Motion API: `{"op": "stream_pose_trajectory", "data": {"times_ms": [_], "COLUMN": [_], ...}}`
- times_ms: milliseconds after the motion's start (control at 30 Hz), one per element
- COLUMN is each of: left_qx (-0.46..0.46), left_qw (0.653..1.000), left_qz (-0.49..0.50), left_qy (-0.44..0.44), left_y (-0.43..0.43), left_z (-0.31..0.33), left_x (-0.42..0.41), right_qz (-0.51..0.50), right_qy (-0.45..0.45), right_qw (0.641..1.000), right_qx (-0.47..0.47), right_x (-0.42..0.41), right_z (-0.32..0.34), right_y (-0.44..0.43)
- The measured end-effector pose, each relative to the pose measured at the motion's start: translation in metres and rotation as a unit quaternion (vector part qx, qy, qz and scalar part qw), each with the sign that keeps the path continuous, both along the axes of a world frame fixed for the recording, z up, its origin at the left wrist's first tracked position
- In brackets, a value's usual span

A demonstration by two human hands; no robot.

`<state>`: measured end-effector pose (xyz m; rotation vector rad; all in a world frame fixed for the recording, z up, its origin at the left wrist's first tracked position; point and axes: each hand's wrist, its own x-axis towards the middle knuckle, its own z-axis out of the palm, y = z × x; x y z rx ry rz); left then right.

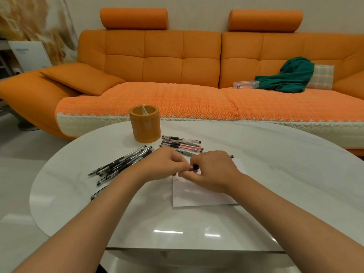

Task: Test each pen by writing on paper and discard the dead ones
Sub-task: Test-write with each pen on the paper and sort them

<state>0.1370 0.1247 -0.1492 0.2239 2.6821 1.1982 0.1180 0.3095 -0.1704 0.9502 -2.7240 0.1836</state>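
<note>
My right hand (210,172) curls its fingers round a pen (195,167) above the paper (201,196). My left hand (167,164) pinches its tip end, probably the cap. A hard tug could flick that into the loose pens (122,164) on the bench (266,154).

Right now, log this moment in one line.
right hand grips pen | left hand pinches its end | paper beneath | pen pile left | pen row, holder behind

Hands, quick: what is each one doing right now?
Left hand: closed, pinching the dark end of the pen over the paper.
Right hand: closed, holding the same pen.
</note>
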Motion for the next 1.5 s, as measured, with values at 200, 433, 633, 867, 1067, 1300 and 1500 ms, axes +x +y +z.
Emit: {"op": "stream_pose_trajectory", "data": {"times_ms": [200,433,633,867,1067,1300,1500], "left_qx": [-0.115,-0.315,-0.331,-0.341,-0.386,-0.367,-0.285], "left_qw": [0.983,0.935,0.929,0.924,0.906,0.915,0.944], "left_qz": [0.088,0.134,0.144,0.144,0.129,0.114,0.101], "left_qy": [0.115,0.095,0.085,0.099,0.116,0.124,0.130], "left_y": [-0.029,-0.078,-0.096,-0.101,-0.096,-0.091,-0.077], "left_z": [-0.002,-0.007,-0.015,-0.018,-0.023,-0.017,-0.007], "left_x": [-0.006,0.005,0.019,0.022,0.023,0.027,0.031], "right_qz": [0.011,-0.032,-0.062,-0.057,-0.084,-0.044,0.046], "right_qy": [-0.170,-0.111,-0.089,-0.007,0.033,-0.025,-0.212], "right_qw": [0.980,0.989,0.989,0.998,0.996,0.999,0.970], "right_qx": [-0.101,-0.090,-0.098,-0.029,0.011,-0.011,-0.106], "right_x": [-0.009,-0.030,-0.038,-0.052,-0.062,-0.051,-0.016], "right_z": [-0.003,-0.004,-0.007,-0.019,-0.018,-0.011,0.015], "right_y": [-0.010,-0.025,-0.050,-0.068,-0.072,-0.082,-0.088]}}
